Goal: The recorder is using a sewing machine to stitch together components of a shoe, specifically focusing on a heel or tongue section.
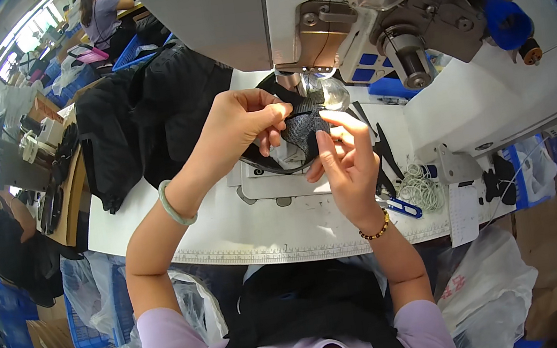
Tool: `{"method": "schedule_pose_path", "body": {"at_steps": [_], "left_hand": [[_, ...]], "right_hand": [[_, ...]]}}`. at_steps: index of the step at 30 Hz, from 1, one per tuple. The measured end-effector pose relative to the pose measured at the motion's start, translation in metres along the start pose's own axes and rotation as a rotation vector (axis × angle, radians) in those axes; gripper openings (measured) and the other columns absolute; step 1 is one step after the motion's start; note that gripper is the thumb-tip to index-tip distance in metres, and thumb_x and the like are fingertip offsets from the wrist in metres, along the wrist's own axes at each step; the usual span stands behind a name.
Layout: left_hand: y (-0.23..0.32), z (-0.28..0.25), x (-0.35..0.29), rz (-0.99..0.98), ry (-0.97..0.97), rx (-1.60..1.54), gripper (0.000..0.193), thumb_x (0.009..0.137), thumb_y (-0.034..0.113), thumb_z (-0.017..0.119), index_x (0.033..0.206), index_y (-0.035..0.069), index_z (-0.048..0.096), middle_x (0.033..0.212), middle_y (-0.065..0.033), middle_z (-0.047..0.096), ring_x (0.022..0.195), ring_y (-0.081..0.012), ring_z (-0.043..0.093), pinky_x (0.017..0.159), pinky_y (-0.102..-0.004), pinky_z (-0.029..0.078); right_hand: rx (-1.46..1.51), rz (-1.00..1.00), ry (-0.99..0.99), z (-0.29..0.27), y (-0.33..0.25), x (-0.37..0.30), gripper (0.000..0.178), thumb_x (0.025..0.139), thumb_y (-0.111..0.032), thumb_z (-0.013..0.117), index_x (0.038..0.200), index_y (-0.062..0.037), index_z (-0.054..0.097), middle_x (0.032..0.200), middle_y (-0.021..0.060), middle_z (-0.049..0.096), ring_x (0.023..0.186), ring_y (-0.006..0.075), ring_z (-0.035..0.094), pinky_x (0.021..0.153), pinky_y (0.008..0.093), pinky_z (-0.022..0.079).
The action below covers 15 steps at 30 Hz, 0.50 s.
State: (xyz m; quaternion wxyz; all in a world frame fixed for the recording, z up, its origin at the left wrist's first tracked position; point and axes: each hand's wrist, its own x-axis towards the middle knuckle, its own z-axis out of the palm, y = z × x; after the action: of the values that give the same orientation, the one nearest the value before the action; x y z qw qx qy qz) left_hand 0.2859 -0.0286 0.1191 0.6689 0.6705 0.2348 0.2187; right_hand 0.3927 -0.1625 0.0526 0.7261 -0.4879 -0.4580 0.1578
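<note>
A black mesh piece (298, 133) sits beneath the head of a white sewing machine (316, 32), steadied between a worker's two hands. The work appears to be midway: mesh and a dark woven strip (301, 108) lie together at the upper edge, and the piece is not yet clear of the machine. How much is stitched, and how much is left, cannot be told here. The left hand (243, 119) pinches the strip between thumb and forefinger, the other fingers curled below. The right hand (348, 158) is loosely curved, thumb and forefinger narrowly apart at the piece's right side; whether they grip it is unclear. Black fabric (168, 107) heaps to the left on the white table (285, 226); blue-handled snips (404, 208) and coiled pale cord (421, 187) lie right. Beyond, a co-worker (105, 21) sits among blue crates (133, 51).
</note>
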Motion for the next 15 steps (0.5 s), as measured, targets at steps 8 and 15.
{"method": "schedule_pose_path", "body": {"at_steps": [8, 15], "left_hand": [[0.0001, -0.0015, 0.0044, -0.023, -0.066, -0.008, 0.015, 0.083, 0.008, 0.060, 0.076, -0.005, 0.059, 0.064, -0.0054, 0.057, 0.051, -0.0068, 0.056, 0.042, -0.0177, 0.045], [-0.0021, -0.0049, 0.0094, -0.043, -0.109, 0.012, 0.016, 0.083, 0.011, 0.061, 0.075, -0.003, 0.057, 0.062, -0.0049, 0.056, 0.049, -0.0070, 0.054, 0.044, -0.0179, 0.045]], "right_hand": [[-0.316, -0.188, -0.025, -0.0069, 0.0084, 0.0009, 0.043, 0.080, 0.008, 0.058, 0.121, -0.0061, 0.055, 0.082, 0.0041, 0.055, 0.063, 0.0062, 0.053, 0.055, 0.0192, 0.046], [-0.391, -0.204, -0.007, -0.0050, 0.0058, 0.0008, 0.047, 0.077, 0.010, 0.061, 0.121, -0.0066, 0.056, 0.080, 0.0044, 0.054, 0.061, 0.0072, 0.051, 0.057, 0.0196, 0.045]]}}
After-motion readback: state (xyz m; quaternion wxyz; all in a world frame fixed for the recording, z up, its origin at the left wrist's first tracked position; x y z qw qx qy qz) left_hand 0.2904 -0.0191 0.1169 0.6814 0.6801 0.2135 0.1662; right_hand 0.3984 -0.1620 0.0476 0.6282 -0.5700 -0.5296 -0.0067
